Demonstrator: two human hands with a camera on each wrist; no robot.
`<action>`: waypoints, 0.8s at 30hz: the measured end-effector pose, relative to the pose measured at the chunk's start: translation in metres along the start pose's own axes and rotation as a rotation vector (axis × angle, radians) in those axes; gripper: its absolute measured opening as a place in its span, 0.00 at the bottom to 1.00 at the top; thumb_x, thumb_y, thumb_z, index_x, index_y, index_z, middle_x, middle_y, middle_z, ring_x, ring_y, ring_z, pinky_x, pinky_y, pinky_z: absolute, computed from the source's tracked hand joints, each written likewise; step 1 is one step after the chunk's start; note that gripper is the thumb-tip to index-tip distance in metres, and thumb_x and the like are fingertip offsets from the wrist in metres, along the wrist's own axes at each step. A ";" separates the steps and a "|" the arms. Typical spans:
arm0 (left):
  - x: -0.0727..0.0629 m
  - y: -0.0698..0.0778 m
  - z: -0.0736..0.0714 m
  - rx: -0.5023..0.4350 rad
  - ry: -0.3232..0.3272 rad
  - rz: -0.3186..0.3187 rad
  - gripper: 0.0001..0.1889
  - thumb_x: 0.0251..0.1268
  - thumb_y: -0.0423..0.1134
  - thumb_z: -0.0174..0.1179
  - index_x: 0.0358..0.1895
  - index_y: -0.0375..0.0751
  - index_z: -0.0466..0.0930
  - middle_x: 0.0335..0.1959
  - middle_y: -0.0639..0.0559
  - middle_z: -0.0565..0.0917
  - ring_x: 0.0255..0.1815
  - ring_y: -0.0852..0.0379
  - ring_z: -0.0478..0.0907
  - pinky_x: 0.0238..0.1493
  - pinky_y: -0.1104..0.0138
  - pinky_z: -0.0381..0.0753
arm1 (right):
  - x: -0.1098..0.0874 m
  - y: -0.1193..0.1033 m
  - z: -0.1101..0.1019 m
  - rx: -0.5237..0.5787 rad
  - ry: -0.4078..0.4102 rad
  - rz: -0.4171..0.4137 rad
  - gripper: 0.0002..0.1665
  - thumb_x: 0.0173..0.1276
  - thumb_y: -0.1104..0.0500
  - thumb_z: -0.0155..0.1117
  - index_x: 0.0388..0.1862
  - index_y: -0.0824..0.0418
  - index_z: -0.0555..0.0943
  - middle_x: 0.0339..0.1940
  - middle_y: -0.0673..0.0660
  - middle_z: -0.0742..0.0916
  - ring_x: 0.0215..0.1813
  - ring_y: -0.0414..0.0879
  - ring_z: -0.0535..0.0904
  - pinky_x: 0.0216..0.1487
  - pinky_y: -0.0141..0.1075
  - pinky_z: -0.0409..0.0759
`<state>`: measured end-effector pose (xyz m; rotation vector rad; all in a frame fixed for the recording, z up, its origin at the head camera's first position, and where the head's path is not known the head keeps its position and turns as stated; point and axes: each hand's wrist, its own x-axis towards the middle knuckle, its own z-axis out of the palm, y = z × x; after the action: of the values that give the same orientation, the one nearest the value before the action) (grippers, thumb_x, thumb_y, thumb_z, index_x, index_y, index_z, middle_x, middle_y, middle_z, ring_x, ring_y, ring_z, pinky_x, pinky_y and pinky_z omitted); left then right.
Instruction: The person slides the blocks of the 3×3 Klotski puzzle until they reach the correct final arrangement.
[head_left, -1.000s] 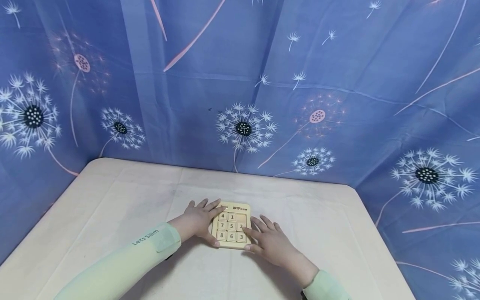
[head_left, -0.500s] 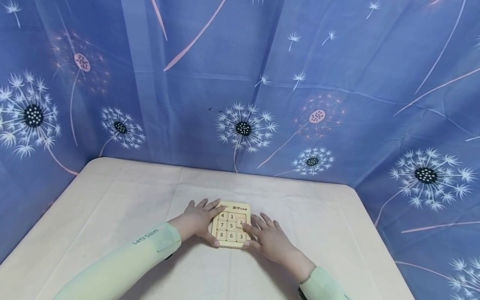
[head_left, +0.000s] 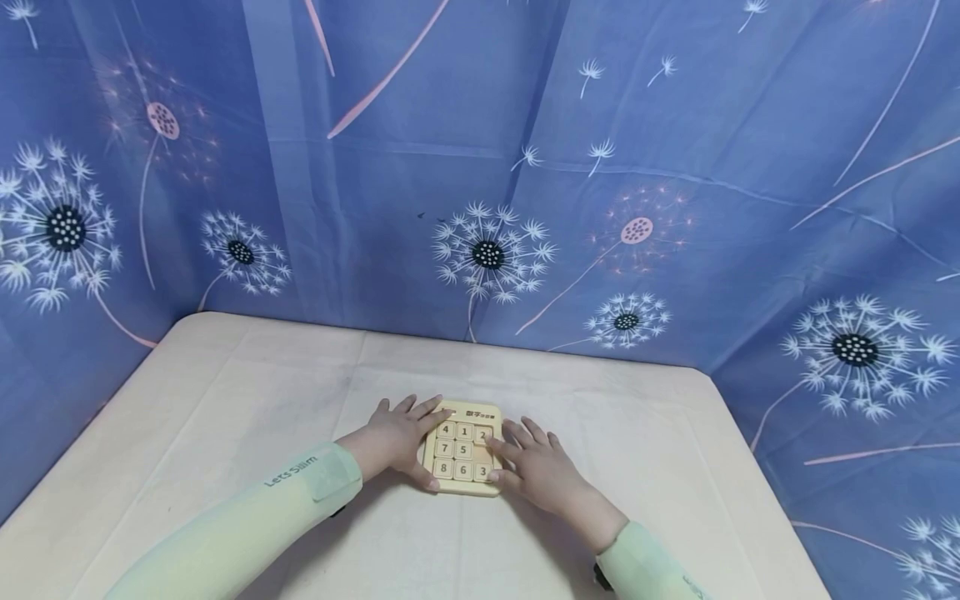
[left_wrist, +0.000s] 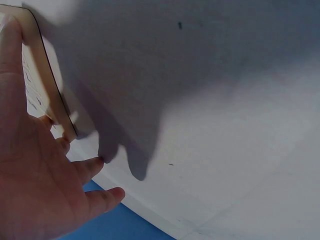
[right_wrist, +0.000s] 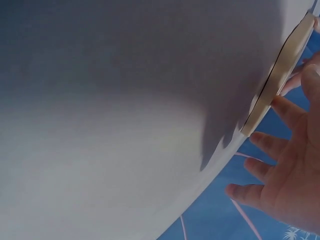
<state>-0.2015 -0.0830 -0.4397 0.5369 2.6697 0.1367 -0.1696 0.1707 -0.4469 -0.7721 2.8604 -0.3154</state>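
A pale yellow sliding number puzzle [head_left: 463,492] lies flat on the table. Its tiles read 4, 1, 2 on top, 7, 5 and a bare slot in the middle row, and 8, 6, 3 below. My left hand [head_left: 395,442] holds the board's left side, thumb at the near corner and index finger over the top edge, other fingers spread. At the right side, my right hand [head_left: 547,477] has its index fingertip at the lower edge of the 2 tile [head_left: 482,434]. The right thumb rests by the 3 tile [head_left: 483,471], with the remaining fingers extended beyond the frame.
A pale cloth covers the table [head_left: 285,375], whose far edge meets a blue dandelion-print curtain [head_left: 390,217]. The curtain also hangs along the left and right sides. Both forearms wear light green sleeves [head_left: 247,525].
The 2 tile has slid away from me, from the middle row into the top right slot, pushed by my right index finger. The left hand and the board have stayed put.
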 end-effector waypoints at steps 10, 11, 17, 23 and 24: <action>0.001 -0.002 0.001 -0.009 0.009 0.006 0.62 0.40 0.73 0.74 0.82 0.59 0.56 0.86 0.57 0.53 0.85 0.40 0.53 0.82 0.36 0.55 | 0.004 0.002 -0.001 0.006 0.006 -0.008 0.33 0.74 0.41 0.60 0.71 0.55 0.77 0.77 0.68 0.73 0.79 0.74 0.62 0.71 0.76 0.65; 0.001 -0.002 0.001 -0.011 0.010 0.007 0.62 0.40 0.73 0.74 0.82 0.59 0.56 0.86 0.57 0.53 0.85 0.40 0.53 0.82 0.36 0.55 | 0.005 0.003 -0.001 0.007 0.004 -0.007 0.32 0.74 0.40 0.60 0.71 0.54 0.77 0.77 0.68 0.73 0.79 0.73 0.62 0.71 0.76 0.65; 0.000 -0.002 0.002 -0.009 0.009 0.011 0.62 0.40 0.74 0.74 0.82 0.59 0.56 0.86 0.57 0.52 0.86 0.40 0.53 0.82 0.36 0.55 | 0.007 0.007 -0.002 0.010 -0.010 -0.015 0.31 0.75 0.40 0.59 0.71 0.53 0.78 0.78 0.67 0.72 0.79 0.73 0.63 0.72 0.74 0.65; 0.000 -0.001 0.001 -0.003 0.006 0.006 0.62 0.40 0.73 0.74 0.82 0.59 0.56 0.86 0.58 0.52 0.86 0.40 0.53 0.82 0.37 0.55 | 0.005 0.011 -0.005 0.025 -0.024 -0.042 0.33 0.75 0.40 0.59 0.72 0.54 0.76 0.78 0.68 0.72 0.78 0.74 0.63 0.72 0.74 0.65; 0.000 -0.001 0.001 -0.005 0.005 0.005 0.62 0.40 0.73 0.74 0.82 0.59 0.56 0.86 0.58 0.52 0.86 0.40 0.52 0.82 0.37 0.55 | 0.005 0.012 -0.005 0.027 -0.024 -0.044 0.33 0.74 0.41 0.60 0.73 0.54 0.75 0.78 0.68 0.72 0.78 0.74 0.63 0.72 0.74 0.65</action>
<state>-0.2016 -0.0843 -0.4405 0.5418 2.6724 0.1461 -0.1804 0.1792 -0.4452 -0.8295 2.8144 -0.3477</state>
